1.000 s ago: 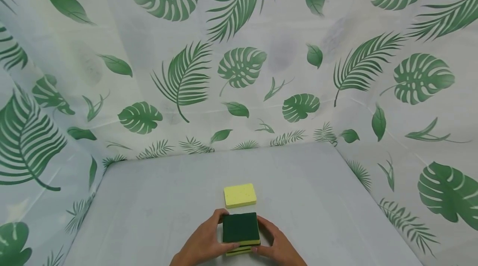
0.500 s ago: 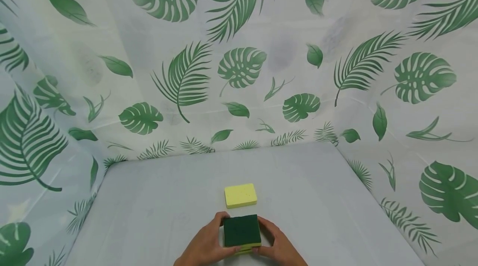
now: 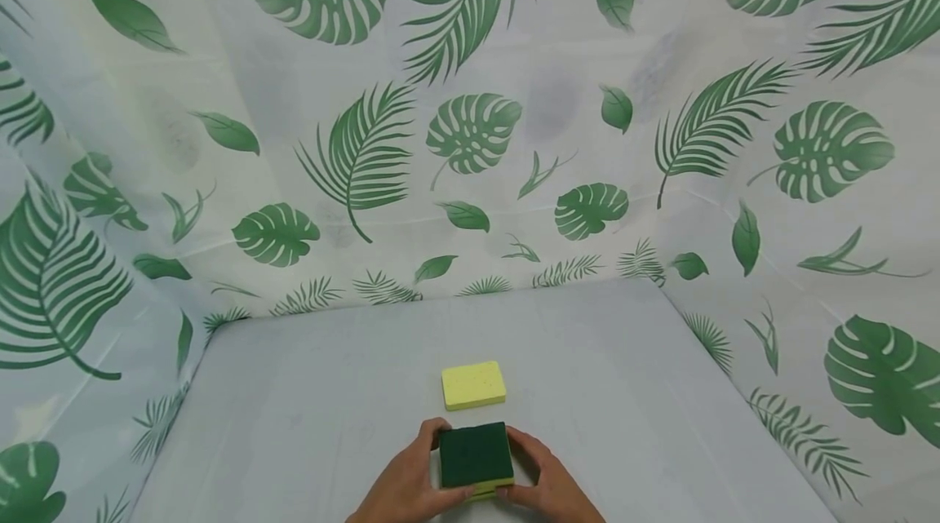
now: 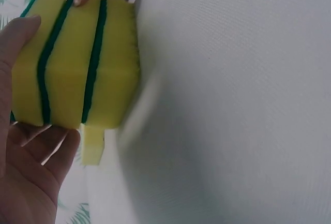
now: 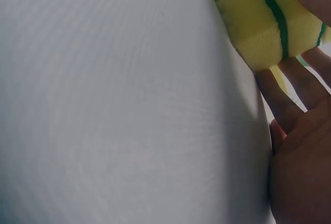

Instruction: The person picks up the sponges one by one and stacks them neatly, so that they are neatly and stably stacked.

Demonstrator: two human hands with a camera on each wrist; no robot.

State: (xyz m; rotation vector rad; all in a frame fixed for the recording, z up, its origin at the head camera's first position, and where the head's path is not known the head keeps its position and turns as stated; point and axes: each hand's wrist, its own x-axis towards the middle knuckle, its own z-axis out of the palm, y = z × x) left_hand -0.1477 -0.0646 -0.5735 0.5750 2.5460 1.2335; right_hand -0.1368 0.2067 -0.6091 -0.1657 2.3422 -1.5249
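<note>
Several yellow sponges with dark green scouring pads form a stack (image 3: 476, 455), pad side up, low in the head view. From the left, my left hand (image 3: 402, 478) grips it, thumb at the near side and fingers round the far left corner. My right hand (image 3: 551, 474) holds the opposite side in a similar way. In the left wrist view three yellow layers (image 4: 72, 63) show, parted by green pads, with the lowest close to the tabletop; whether it touches cannot be told. The right wrist view shows the lower layers (image 5: 258, 27) against my right fingers (image 5: 289, 97).
Another sponge (image 3: 473, 385) lies yellow side up just beyond the stack, apart from it. Under everything is a pale grey tabletop (image 3: 308, 392). White sheeting with green leaf prints (image 3: 411, 254) encloses the back and both sides.
One second ago the lower layers showed more below the top sponge; now the top one covers them more and the stack looks more even. Both hands have stayed round it, shifting only slightly.
</note>
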